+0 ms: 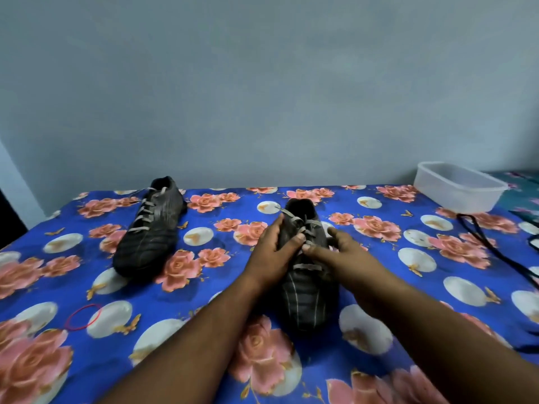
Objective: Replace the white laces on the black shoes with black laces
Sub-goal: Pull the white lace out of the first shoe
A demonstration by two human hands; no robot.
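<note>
Head view: left hand [274, 246] grips the side of the near black shoe [306, 275], fingers curled around its upper. Right hand [341, 249] pinches a white lace [303, 243] at mid-shoe. Second black shoe [151, 225] lies left of it, apart. Black laces [478, 234] lie right of it, below a plastic tub [458, 188]; floral cloth [379, 217] underneath.

Blue bedsheet [379, 258] with pink roses, white discs and small gold butterflies covered surface. Red rubber band [83, 316] lay flat on sheet near left edge. Translucent plastic container [458, 188], lidless, sat at far right corner. Pale blue-grey wall [262, 83] stood behind. Contents of container could not be told.
</note>
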